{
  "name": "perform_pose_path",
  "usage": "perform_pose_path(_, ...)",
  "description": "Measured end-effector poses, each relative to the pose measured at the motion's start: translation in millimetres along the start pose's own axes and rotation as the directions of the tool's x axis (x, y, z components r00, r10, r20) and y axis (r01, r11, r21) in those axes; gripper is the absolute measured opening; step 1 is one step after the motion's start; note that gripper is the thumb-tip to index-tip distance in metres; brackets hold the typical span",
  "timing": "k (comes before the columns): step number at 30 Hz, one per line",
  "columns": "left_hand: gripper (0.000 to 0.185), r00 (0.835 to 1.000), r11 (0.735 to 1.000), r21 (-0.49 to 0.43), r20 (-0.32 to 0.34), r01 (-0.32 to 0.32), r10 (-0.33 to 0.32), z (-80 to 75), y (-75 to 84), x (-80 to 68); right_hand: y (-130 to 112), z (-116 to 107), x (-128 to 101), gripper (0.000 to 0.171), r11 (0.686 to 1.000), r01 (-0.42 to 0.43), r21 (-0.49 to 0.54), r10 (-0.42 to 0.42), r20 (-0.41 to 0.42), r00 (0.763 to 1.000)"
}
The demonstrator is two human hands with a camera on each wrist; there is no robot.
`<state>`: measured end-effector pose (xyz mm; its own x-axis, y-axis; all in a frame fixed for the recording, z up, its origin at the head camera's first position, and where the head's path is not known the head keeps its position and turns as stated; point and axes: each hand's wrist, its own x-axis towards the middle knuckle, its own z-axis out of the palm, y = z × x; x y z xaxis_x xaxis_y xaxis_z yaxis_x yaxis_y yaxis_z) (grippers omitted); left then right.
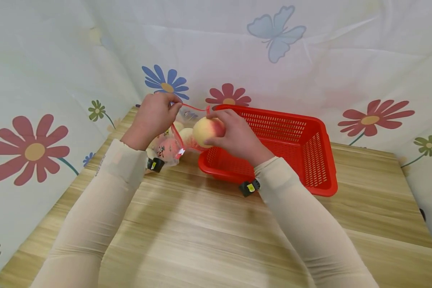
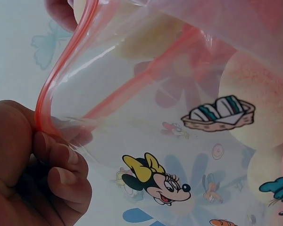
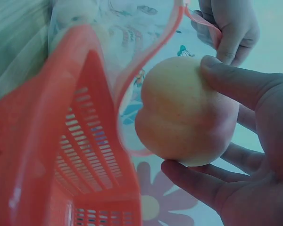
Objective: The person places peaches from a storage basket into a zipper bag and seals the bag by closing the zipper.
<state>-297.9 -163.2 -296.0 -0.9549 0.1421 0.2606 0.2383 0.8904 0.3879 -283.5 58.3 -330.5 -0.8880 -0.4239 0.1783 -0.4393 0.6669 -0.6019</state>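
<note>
Left hand [image 1: 155, 116] pinches the red zip rim of a clear printed bag [image 1: 171, 146], fingers [image 2: 61, 165] curled tight on the strip, holding the mouth up and open. Bag sits on the desk [image 1: 209, 224] at the far left, just left of the red basket [image 1: 309, 160], touching or nearly touching its near-left corner. Bag mouth faces up and to the right, toward the right hand; its zip line runs roughly left to right in the head view. Several more peaches [image 2: 254, 103] lie inside the bag, pale with pink blush; cartoon prints on the plastic.

Right hand [image 1: 237, 136] grips one peach [image 1: 207, 130], thumb on one side and fingers wrapped around the other, palm behind it. Peach is in the air right at the bag mouth, over the basket's left rim, between the two hands. It's round, so no clear long axis; its crease faces the basket in the right wrist view [image 3: 186, 117]. Blush side faces right in the head view.

Floral cloth [image 1: 309, 60] hangs behind the desk and along both sides.
</note>
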Motion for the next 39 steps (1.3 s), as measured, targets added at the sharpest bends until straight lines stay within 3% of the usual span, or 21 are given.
perform_pose_path(14, 0.03, 1.0, 1.0, 0.006, 0.014, 0.005, -0.005, -1.3, 0.5, -0.7, -8.6, 20.0, 7.4, 0.063, 0.995, -0.026, 0.094, 0.025, 0.011, 1.0)
perform_pose_path(19, 0.03, 1.0, 1.0, 0.015, 0.014, -0.001, 0.001, -1.7, 0.1, -0.6, -13.9, 25.2, 9.5, 0.062, 0.99, 0.011, 0.138, -0.01, -0.008, 1.0)
perform_pose_path(23, 0.031, 1.0, 1.0, 0.026, 0.015, 0.002, -0.002, -1.8, -0.4, -0.2, -16.1, 24.9, 9.9, 0.06, 0.95, 0.058, 0.306, -0.07, 0.028, 0.997)
perform_pose_path(26, 0.03, 1.0, 1.0, 0.022, 0.013, 0.003, -0.003, -1.9, -0.7, -0.2, -15.3, 21.1, 9.5, 0.054, 0.927, 0.061, 0.371, -0.087, 0.053, 0.995)
perform_pose_path(33, 0.029, 1.0, 1.0, 0.008, -0.004, 0.004, -0.004, -1.7, -1.3, -1.0, -7.0, 8.6, 15.7, 0.038, 0.97, -0.031, 0.241, 0.04, -0.032, 0.999)
perform_pose_path(39, 0.029, 1.0, 1.0, 0.004, 0.0, 0.0, 0.0, -0.8, -1.3, -1.7, 1.5, -5.1, 29.3, 0.034, 0.982, -0.11, 0.153, 0.117, -0.041, 0.992)
